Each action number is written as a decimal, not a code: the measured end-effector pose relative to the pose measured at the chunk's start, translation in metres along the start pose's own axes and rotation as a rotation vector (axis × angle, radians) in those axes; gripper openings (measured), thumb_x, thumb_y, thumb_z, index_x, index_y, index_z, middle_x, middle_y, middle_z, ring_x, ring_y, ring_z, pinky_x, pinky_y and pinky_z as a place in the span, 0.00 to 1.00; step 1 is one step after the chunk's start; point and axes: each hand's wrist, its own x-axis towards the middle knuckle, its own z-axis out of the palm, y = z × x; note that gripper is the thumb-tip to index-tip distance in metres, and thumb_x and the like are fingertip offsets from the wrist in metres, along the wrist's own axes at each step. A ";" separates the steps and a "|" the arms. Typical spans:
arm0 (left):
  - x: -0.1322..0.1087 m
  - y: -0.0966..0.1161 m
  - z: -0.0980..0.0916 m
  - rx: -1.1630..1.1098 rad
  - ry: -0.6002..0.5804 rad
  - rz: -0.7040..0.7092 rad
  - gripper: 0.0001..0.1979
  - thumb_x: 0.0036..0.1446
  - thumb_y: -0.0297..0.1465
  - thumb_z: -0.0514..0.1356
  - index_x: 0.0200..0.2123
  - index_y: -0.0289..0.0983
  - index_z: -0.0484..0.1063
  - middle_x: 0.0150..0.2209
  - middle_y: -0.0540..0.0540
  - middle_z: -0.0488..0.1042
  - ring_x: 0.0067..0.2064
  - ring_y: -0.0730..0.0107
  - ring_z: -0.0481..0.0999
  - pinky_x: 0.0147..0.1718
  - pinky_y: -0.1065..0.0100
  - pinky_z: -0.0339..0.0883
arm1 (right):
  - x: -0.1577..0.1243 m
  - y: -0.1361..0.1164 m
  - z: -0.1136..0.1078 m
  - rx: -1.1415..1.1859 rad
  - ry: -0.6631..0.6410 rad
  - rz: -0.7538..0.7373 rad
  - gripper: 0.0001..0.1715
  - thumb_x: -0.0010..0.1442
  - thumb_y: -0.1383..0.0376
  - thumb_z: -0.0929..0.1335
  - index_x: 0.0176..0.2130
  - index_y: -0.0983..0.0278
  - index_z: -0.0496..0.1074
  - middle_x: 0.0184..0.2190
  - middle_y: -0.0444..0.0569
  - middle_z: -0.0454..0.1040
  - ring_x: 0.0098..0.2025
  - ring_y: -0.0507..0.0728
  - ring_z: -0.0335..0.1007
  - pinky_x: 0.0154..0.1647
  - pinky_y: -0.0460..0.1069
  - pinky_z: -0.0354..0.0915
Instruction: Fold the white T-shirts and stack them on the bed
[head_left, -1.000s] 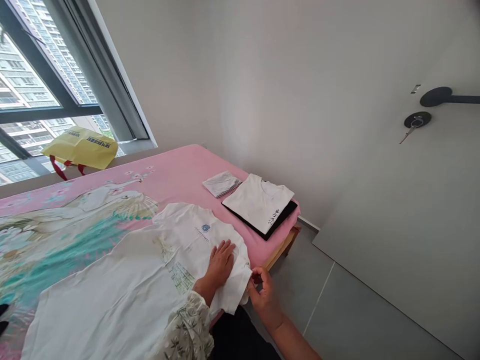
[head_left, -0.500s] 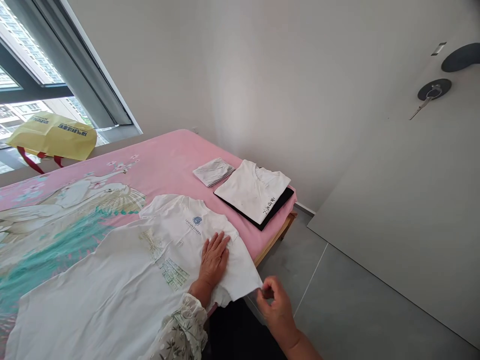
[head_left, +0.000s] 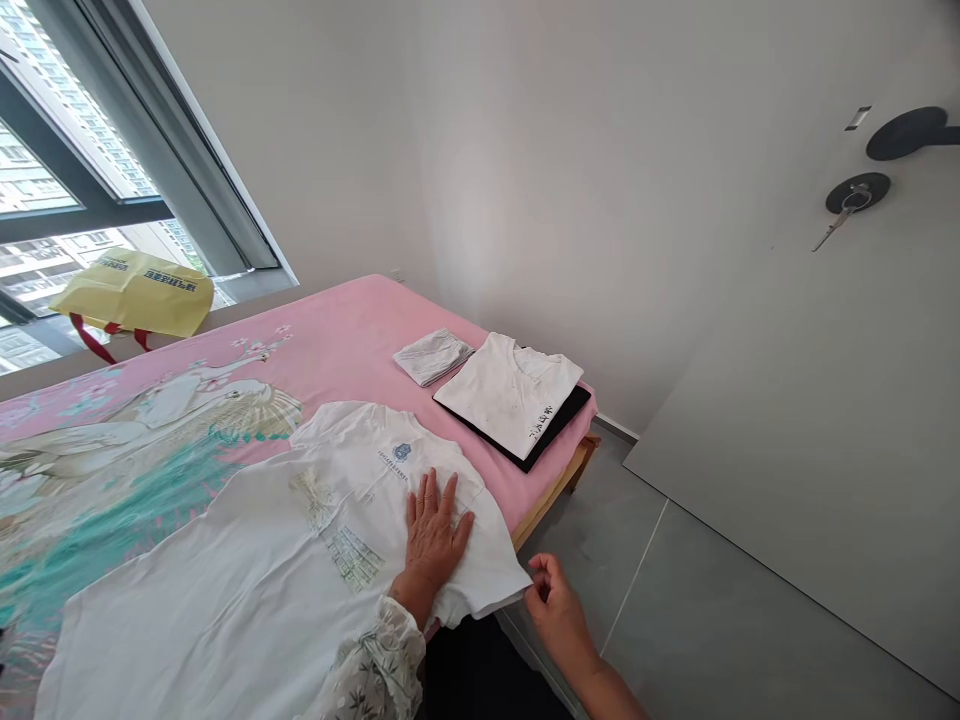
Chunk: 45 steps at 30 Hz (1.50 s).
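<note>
A white T-shirt (head_left: 247, 580) with a small blue crest lies spread flat on the pink bed (head_left: 352, 340). My left hand (head_left: 433, 535) lies flat and open on the shirt near its sleeve, fingers spread. Off the bed's edge, my right hand (head_left: 553, 605) pinches the hem of that sleeve (head_left: 495, 580) between thumb and fingers, holding it stretched outward.
A folded white shirt (head_left: 510, 395) rests on a folded black one (head_left: 559, 425) at the bed's corner, with a small folded grey-white cloth (head_left: 433, 355) beside it. A yellow bag (head_left: 135, 292) lies on the window sill. Grey tiled floor and a door with handle (head_left: 904, 135) are at right.
My right hand has drawn the sleeve out to the right and flattened it. My left hand stayed pressed on the shirt, spreading its fingers. The camera shifted a little.
</note>
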 end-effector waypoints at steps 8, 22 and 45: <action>-0.003 -0.005 0.007 -0.002 0.036 0.019 0.36 0.57 0.45 0.51 0.63 0.32 0.46 0.65 0.34 0.49 0.66 0.55 0.45 0.62 0.48 0.38 | 0.088 -0.088 0.023 -0.415 -0.020 -0.249 0.23 0.57 0.48 0.62 0.39 0.64 0.68 0.35 0.55 0.73 0.39 0.62 0.68 0.39 0.53 0.60; -0.005 -0.003 -0.002 -0.052 -0.028 0.044 0.30 0.59 0.44 0.48 0.61 0.37 0.54 0.64 0.39 0.54 0.65 0.56 0.49 0.63 0.48 0.38 | 0.140 -0.082 0.059 -0.512 -0.099 -0.204 0.13 0.60 0.61 0.59 0.34 0.62 0.70 0.29 0.49 0.74 0.31 0.56 0.69 0.30 0.48 0.55; -0.355 -0.195 -0.188 0.394 -0.275 -0.979 0.33 0.57 0.44 0.43 0.63 0.35 0.52 0.65 0.44 0.50 0.66 0.57 0.47 0.61 0.47 0.34 | 0.118 -0.041 0.089 -1.125 -0.309 -0.551 0.43 0.59 0.49 0.52 0.63 0.74 0.50 0.65 0.54 0.45 0.67 0.62 0.37 0.65 0.61 0.40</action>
